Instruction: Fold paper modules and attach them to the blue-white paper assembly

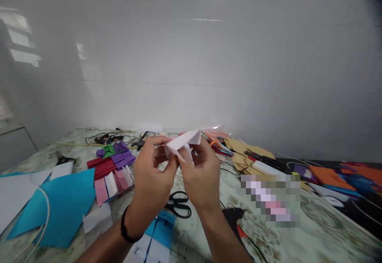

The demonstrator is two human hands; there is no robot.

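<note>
Both hands — left hand [151,175], right hand [200,175] — pinch 1 folded white paper [182,141] above the bench's [298,235] middle, pressing creases.

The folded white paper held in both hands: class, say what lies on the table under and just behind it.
Under the white paper and hands, black scissors lie on the patterned table. Behind it, coloured sheets fan out. The hands hide whatever lies directly beneath.

Pixelated patch [270,200] right of scissors [178,204]
</note>
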